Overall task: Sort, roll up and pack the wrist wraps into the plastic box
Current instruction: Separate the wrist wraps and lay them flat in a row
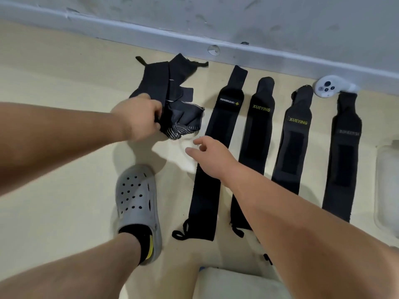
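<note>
Several black wrist wraps lie flat in a row on the pale floor: one marked MANUEKLEAR (218,147), two marked XUEYING (259,130) (294,143), and one with a grey label (343,152). To their left sits a tangled pile of dark wraps (172,91). My left hand (138,119) grips the pile's near edge, where a striped piece hangs. My right hand (210,156) hovers just left of the MANUEKLEAR wrap, fingers apart and holding nothing. The clear plastic box (386,186) shows at the right edge, partly cut off.
A grey wall and baseboard (194,42) run behind the wraps. A white controller (328,88) lies against the baseboard at the right. My foot in a grey clog (138,201) stands left of the row. A pale cushion-like object (237,283) sits at the bottom.
</note>
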